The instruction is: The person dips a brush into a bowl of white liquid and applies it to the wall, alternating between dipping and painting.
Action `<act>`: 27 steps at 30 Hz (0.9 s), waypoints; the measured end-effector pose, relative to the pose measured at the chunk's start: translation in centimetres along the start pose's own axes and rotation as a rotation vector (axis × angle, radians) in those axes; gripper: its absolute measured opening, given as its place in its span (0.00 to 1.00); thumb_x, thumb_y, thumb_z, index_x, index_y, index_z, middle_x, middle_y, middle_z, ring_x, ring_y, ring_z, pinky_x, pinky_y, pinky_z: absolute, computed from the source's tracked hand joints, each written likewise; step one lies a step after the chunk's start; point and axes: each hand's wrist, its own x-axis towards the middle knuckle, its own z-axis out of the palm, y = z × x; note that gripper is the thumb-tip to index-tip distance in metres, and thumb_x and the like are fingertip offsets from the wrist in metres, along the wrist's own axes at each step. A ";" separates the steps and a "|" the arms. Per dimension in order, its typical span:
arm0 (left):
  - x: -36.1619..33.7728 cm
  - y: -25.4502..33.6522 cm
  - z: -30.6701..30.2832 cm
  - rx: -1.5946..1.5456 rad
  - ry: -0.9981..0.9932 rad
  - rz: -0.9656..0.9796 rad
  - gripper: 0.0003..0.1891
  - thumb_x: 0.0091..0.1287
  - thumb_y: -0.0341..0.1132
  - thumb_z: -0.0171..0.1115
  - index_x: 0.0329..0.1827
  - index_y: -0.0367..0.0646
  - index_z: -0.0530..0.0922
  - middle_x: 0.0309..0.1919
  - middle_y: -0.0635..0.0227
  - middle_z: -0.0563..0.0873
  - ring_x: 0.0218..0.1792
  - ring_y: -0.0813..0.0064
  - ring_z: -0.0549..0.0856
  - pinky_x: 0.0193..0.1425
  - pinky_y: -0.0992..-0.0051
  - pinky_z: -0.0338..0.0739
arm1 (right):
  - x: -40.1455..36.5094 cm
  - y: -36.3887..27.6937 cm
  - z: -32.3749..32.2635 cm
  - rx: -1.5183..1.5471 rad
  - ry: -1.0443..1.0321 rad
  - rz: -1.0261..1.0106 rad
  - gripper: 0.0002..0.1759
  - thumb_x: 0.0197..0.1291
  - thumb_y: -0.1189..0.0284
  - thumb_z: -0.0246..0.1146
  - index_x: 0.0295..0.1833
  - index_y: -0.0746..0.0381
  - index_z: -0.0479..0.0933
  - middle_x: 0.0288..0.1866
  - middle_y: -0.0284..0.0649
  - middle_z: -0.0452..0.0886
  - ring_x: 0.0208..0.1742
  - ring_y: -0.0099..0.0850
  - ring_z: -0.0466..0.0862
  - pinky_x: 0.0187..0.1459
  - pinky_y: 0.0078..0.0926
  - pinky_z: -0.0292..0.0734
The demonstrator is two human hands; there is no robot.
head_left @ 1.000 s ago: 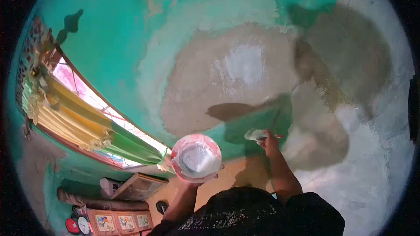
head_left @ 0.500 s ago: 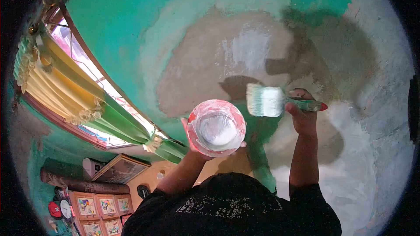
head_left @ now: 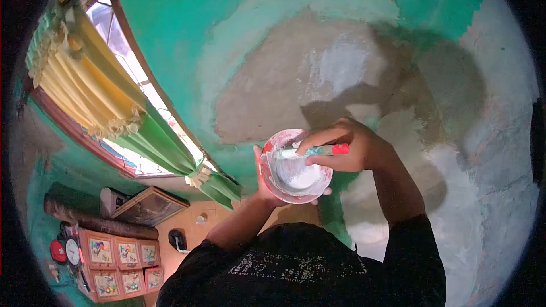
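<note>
My left hand (head_left: 265, 191) supports a red, paint-smeared bowl (head_left: 329, 177) from beneath, its fingers around the sides. White paint (head_left: 306, 174) coats the inside of the bowl. With my right hand (head_left: 364, 146) I grip a paintbrush (head_left: 325, 150) by its red-tipped handle. The brush lies almost level over the bowl's mouth, head toward the left; its bristles are largely hidden by fingers and white paint. Ahead is a green wall (head_left: 176, 28) with a bare grey-brown patch (head_left: 256, 93). A patch of white paint (head_left: 343, 67) marks the upper part of that bare area.
Yellow and green curtains (head_left: 94, 73) hang at a barred window (head_left: 151, 93) on the left. Below stand a drawer cabinet (head_left: 118, 268), a leaning framed picture (head_left: 152, 209) and a long brown roll (head_left: 85, 213). A dark object (head_left: 177, 240) lies on the floor.
My right hand has brought the brush leftward from beside the bare wall to over the bowl. The view has shifted, and the bowl appears slightly farther right.
</note>
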 end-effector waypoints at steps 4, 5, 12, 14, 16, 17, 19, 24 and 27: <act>-0.9 -0.5 0.7 -0.403 -0.068 0.119 0.61 0.46 0.89 0.39 0.80 0.61 0.51 0.74 0.47 0.61 0.62 0.19 0.69 0.54 0.27 0.73 | 0.8 1.1 2.1 0.158 0.015 0.027 0.13 0.57 0.75 0.69 0.49 0.60 0.84 0.47 0.46 0.87 0.51 0.41 0.87 0.52 0.34 0.80; -1.0 -0.4 0.6 -0.394 -0.037 0.142 0.61 0.46 0.89 0.38 0.80 0.60 0.51 0.74 0.47 0.61 0.62 0.19 0.69 0.55 0.27 0.73 | 0.9 1.1 2.6 0.166 0.024 0.039 0.14 0.57 0.75 0.69 0.50 0.60 0.84 0.48 0.47 0.87 0.52 0.41 0.87 0.54 0.35 0.80; -2.0 0.4 -0.9 -0.124 -0.025 0.141 0.60 0.50 0.88 0.40 0.80 0.56 0.51 0.75 0.47 0.59 0.63 0.21 0.69 0.57 0.26 0.72 | 1.3 1.5 3.9 -0.023 0.018 -0.012 0.19 0.58 0.76 0.66 0.57 0.59 0.82 0.51 0.48 0.86 0.52 0.45 0.86 0.55 0.36 0.81; -2.1 0.8 -1.9 0.004 -0.003 0.108 0.60 0.50 0.87 0.40 0.80 0.55 0.51 0.74 0.45 0.60 0.62 0.21 0.70 0.56 0.27 0.73 | 1.2 2.2 4.0 -0.039 -0.009 0.007 0.20 0.58 0.76 0.66 0.57 0.59 0.82 0.51 0.48 0.86 0.52 0.45 0.86 0.54 0.36 0.81; -1.9 1.0 -2.0 0.026 -0.088 0.086 0.59 0.50 0.87 0.41 0.80 0.55 0.51 0.73 0.44 0.61 0.61 0.22 0.71 0.55 0.28 0.74 | 1.0 2.4 4.2 -0.015 -0.005 0.096 0.19 0.59 0.71 0.67 0.57 0.56 0.82 0.52 0.49 0.85 0.52 0.46 0.86 0.54 0.36 0.81; -1.8 1.0 -2.0 0.050 -0.061 0.102 0.60 0.50 0.87 0.41 0.80 0.55 0.51 0.73 0.44 0.62 0.61 0.22 0.72 0.54 0.29 0.75 | 1.0 2.4 4.3 -0.003 -0.004 0.139 0.18 0.60 0.69 0.67 0.57 0.54 0.82 0.52 0.49 0.85 0.51 0.47 0.85 0.54 0.36 0.81; -1.8 1.0 -2.1 0.094 -0.004 0.132 0.61 0.49 0.88 0.41 0.80 0.54 0.51 0.72 0.43 0.63 0.60 0.23 0.73 0.52 0.30 0.77 | 0.7 2.5 4.6 -0.030 0.001 0.175 0.19 0.58 0.72 0.67 0.57 0.58 0.81 0.50 0.49 0.85 0.51 0.44 0.86 0.53 0.34 0.81; -2.3 1.2 -1.7 -0.355 0.023 0.065 0.61 0.49 0.88 0.40 0.80 0.53 0.50 0.72 0.43 0.63 0.60 0.22 0.72 0.51 0.30 0.78 | -0.2 2.6 4.1 0.003 0.028 0.193 0.20 0.60 0.72 0.66 0.59 0.61 0.80 0.51 0.48 0.86 0.50 0.39 0.87 0.53 0.31 0.80; -2.0 0.6 -1.6 -0.349 -0.060 0.192 0.62 0.49 0.87 0.42 0.80 0.53 0.49 0.72 0.42 0.63 0.60 0.21 0.72 0.52 0.30 0.78 | -1.1 3.1 3.6 0.094 0.090 0.218 0.21 0.63 0.69 0.65 0.61 0.60 0.78 0.51 0.47 0.86 0.49 0.36 0.87 0.52 0.30 0.80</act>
